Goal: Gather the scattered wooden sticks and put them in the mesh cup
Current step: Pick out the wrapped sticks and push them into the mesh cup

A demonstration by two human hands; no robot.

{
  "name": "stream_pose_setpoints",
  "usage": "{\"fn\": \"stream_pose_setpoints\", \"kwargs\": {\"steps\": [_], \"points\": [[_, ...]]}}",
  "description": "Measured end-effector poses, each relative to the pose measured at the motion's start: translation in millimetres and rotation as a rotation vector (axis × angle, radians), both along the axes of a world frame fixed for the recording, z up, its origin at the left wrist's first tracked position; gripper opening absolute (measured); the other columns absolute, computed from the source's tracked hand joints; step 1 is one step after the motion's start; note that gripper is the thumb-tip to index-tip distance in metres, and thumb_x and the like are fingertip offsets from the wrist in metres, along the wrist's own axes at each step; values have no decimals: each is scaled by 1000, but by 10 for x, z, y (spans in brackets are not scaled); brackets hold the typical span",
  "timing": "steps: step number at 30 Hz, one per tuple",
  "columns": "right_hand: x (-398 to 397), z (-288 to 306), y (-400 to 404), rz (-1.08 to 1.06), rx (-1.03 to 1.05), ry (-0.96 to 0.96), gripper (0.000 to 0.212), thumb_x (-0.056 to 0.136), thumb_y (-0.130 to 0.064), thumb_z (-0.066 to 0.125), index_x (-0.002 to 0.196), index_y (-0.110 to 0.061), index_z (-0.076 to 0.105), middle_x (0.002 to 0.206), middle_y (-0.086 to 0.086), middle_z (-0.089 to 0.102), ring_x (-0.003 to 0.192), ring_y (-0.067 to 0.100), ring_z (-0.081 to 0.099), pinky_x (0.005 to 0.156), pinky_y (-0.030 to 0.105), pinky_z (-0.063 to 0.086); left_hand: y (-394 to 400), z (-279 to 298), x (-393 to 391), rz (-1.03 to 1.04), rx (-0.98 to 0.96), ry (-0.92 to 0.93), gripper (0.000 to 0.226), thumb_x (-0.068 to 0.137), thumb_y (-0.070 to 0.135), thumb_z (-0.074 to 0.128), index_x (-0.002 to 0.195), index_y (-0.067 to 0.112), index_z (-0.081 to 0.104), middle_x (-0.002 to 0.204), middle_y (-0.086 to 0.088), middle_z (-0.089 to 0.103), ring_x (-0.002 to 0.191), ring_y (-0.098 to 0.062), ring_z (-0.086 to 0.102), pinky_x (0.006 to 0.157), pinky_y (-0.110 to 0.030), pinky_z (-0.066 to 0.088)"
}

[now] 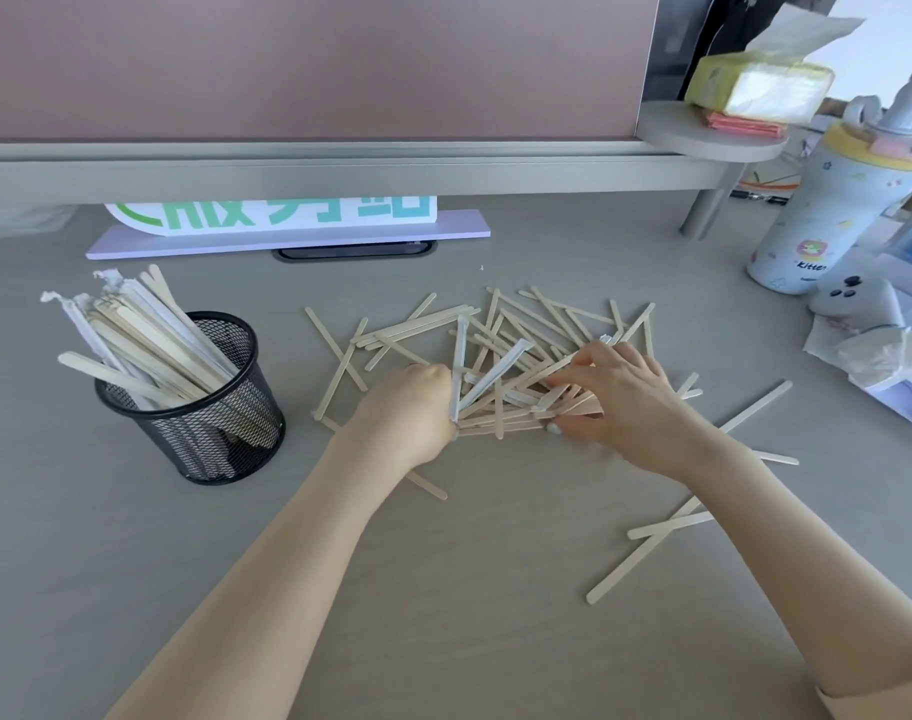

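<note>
A black mesh cup [225, 433] stands at the left of the desk with several wooden sticks and paper-wrapped ones leaning out of it. A loose heap of wooden sticks [526, 330] lies in the middle of the desk. My left hand [412, 407] and my right hand [620, 397] press in from both sides on a bundle of sticks [511, 402] at the heap's near edge, fingers curled around it. More single sticks [667, 524] lie scattered to the right and near my right forearm.
A raised shelf [339, 168] runs across the back, with a sign [287, 220] under it. A tissue pack [755, 90] sits on a round stand. A pale bottle [828, 210], a small device [854, 304] and crumpled wrappers [885, 366] crowd the right edge.
</note>
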State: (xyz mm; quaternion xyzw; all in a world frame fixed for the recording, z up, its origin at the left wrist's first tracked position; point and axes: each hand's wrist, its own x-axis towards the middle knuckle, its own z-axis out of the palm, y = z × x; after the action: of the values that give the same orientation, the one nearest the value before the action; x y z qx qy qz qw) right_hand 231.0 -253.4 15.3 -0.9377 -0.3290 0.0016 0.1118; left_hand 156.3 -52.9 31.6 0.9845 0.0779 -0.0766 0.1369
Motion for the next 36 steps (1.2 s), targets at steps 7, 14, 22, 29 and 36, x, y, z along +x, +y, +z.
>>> {"fn": "stream_pose_setpoints", "kwargs": {"steps": [7,14,22,29,36], "points": [[-11,-45,17,68,-1,-36,26,79,-29,64,103,-20,60,109,-4,55,109,21,46,89,28,25,-69,-15,-12,-9,86,-35,15,87,4,53,100,7,55,99,-9,52,76,-22,43,66,-30,37],[-69,-66,19,138,-35,-35,29,83,-13,56,111,-18,52,111,-4,54,110,18,46,89,23,21,-153,-55,-34,-12,146,-93,21,88,2,51,107,7,52,109,-10,57,103,-27,54,71,-31,38],[-78,-189,47,171,-99,-171,30,83,-18,41,109,-20,54,102,-4,53,101,22,50,95,25,18,-137,-88,-91,-15,130,-118,20,86,6,54,105,4,48,114,-11,54,109,-28,48,78,-33,41],[-142,-24,80,234,59,-163,20,81,-19,30,97,-20,41,74,-8,55,77,23,56,87,19,23,59,-61,-173,-73,183,-212,39,93,3,41,130,9,30,78,-3,52,74,-31,51,60,-33,32],[-216,106,147,278,208,-262,23,85,-37,51,99,-19,50,73,-21,43,75,14,40,73,21,27,273,134,-370,-53,99,-297,27,95,6,36,120,13,40,98,-8,60,78,-28,46,62,-32,35]]}}
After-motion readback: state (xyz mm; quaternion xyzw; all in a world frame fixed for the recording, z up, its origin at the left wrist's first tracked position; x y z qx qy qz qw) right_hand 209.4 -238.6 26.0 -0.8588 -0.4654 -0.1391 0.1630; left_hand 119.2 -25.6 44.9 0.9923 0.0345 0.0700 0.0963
